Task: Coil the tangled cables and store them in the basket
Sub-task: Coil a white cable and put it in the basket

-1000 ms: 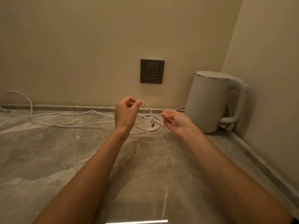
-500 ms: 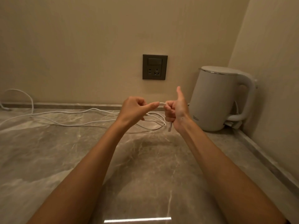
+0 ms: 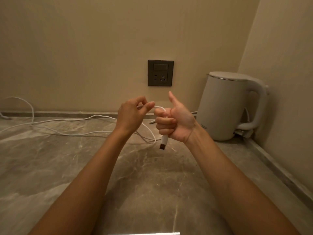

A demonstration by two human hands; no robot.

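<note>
While the marble worktop (image 3: 50,167) carries a white kettle (image 3: 225,107) in its back right corner, the white cable (image 3: 67,134) sprawls loose along the back edge, left side to middle. Right hand (image 3: 176,122) fisted round the cable near its end, thumb up; left hand (image 3: 130,116) pinches it just beside, thumb and forefinger; USB plug (image 3: 164,142) hangs below the right fist.
</note>
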